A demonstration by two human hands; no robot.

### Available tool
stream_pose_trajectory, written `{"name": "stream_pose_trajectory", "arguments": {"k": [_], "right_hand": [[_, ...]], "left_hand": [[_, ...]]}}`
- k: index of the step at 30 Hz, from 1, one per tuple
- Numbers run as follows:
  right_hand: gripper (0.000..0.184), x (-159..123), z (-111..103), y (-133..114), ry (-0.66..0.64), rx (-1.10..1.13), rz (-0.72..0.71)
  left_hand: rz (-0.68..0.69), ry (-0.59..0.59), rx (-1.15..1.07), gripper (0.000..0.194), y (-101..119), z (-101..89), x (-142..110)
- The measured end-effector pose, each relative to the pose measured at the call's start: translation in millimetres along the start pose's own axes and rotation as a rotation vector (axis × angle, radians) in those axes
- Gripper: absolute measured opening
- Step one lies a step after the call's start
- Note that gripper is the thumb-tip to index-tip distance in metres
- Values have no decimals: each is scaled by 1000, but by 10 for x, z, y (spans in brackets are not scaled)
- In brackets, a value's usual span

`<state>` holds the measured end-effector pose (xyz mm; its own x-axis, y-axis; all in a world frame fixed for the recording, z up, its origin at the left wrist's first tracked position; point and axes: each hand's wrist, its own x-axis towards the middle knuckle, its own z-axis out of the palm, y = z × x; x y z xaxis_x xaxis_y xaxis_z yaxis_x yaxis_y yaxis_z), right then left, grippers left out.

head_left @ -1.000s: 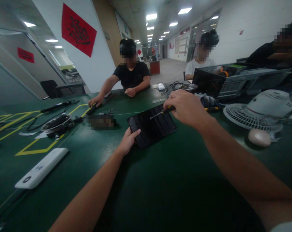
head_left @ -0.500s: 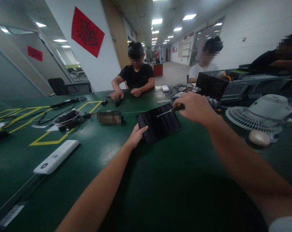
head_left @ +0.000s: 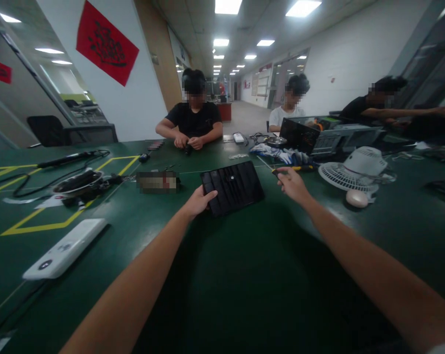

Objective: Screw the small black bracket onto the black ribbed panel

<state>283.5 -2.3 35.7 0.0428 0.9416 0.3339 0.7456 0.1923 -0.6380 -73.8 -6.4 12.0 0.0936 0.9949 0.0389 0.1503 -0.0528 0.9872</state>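
Observation:
My left hand (head_left: 199, 201) is closed on the left edge of a black, flat, ribbed panel (head_left: 240, 191), with the thumb on top. The panel is tilted above the green table. A small bright spot, perhaps a screw, shows near its upper middle. Just right of the panel, my right hand (head_left: 293, 185) is closed around the handle of a screwdriver (head_left: 267, 165). Its thin metal shaft points up and to the left, apart from the panel. Blue and white cloth gloves (head_left: 285, 155) lie beyond the tip.
A white fan part (head_left: 355, 172) and a pale computer mouse (head_left: 357, 198) lie at right, before an opened computer case (head_left: 329, 137). At left are a white power strip (head_left: 68, 248) and coiled cables (head_left: 78, 183). Across the green table (head_left: 244, 275) a person (head_left: 195, 120) handles a small dark object.
My right hand has drawn the screwdriver off the panel to the right and lowered it. The panel's tilt has shifted so its ribs show more clearly. The view has turned right.

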Motion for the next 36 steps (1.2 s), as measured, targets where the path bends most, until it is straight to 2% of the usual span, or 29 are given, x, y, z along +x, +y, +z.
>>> {"name": "stream_pose_trajectory", "arguments": {"k": [2,5,9,15,21,26,31,36], "right_hand": [[49,-74,164,111,18,-32,57],[49,-167,304,184,18,-123,67],[50,-198,403,188,4,-261,62],[39,-174,494,190,2,-358,63],[37,-154,535,211,-4,-396,59],[43,-137,546,293,62,-398,167],[50,-124,434,388,134,-371,230],[49,-94,279,376,172,-336,253]], "left_hand": [[-7,0,-2,46,-14,-110,-47],[-24,9,-88,47,-56,-187,-127],[-38,76,-144,41,-81,-120,-192],[60,99,-51,45,-85,-19,-226],[35,79,19,51,-64,-83,-272],[0,37,73,63,-43,-187,-261],[-96,34,205,64,29,-244,-226],[-172,54,348,54,181,-193,-252]]}}
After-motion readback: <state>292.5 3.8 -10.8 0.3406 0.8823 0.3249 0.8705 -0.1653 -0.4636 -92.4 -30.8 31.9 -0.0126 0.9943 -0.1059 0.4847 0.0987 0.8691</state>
